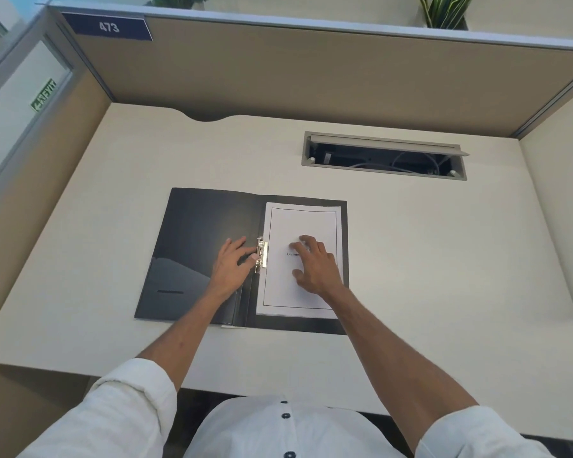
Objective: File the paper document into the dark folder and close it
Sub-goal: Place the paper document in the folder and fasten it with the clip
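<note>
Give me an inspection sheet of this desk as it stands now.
Surface: pale desk, mostly bare.
Job's things: dark folder lies open; paper on its right half, beside the metal clip.
Clutter: nothing seen.
Hands: left hand flat on the folder's left half, thumb at the clip; right hand pressing the paper.
Cables: wires inside the open cable tray.
Surroundings: partition numbered 473; plants behind.

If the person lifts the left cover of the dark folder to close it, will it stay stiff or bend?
The left cover looks thin and glossy, so it will probably flex somewhat and feel light. It lies flat on the desk, so a fingertip may slide before catching its edge. The paper document would likely be floppier.
</note>
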Demonstrator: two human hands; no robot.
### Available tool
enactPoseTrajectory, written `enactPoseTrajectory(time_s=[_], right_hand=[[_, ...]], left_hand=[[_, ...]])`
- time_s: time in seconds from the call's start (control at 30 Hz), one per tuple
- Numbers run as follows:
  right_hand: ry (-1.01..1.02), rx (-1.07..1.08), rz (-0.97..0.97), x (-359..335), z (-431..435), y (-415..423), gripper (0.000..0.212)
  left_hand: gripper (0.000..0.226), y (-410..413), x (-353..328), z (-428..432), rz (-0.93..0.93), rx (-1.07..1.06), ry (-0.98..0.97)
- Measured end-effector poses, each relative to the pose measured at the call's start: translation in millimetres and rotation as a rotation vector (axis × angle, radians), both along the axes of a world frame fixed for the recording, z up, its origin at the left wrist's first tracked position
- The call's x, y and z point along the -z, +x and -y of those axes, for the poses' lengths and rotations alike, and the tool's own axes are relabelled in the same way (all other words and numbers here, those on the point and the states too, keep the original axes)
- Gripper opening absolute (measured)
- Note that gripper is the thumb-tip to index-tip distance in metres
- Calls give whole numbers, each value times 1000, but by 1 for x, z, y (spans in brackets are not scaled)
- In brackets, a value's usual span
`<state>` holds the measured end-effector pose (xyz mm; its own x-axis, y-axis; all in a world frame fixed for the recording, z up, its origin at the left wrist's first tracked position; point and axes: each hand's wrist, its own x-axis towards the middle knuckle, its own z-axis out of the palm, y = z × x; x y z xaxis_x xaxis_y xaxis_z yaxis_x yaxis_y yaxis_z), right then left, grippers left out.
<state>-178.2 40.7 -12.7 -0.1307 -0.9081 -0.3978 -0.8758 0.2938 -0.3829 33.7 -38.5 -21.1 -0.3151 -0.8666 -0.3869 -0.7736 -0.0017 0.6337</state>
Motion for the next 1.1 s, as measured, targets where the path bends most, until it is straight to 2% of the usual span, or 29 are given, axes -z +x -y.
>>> enactPoseTrajectory(time_s=[0.17, 0.3, 0.37, 0.63, 1.1], right_hand=[[-5, 1, -2, 1, 0, -1, 66], [-9, 12, 10, 1, 0, 0, 66], [-5, 17, 10, 1, 0, 1, 67], [-5, 18, 10, 2, 0, 3, 67], [2, 30, 14, 2, 2, 4, 68]], left_hand=[[55, -5, 0, 0, 49, -3, -4], [82, -4, 3, -1, 194, 63, 11], [87, -4, 5, -2, 262, 119, 19], [88, -7, 7, -4, 355, 195, 15], [92, 0, 10, 3, 317, 252, 113]])
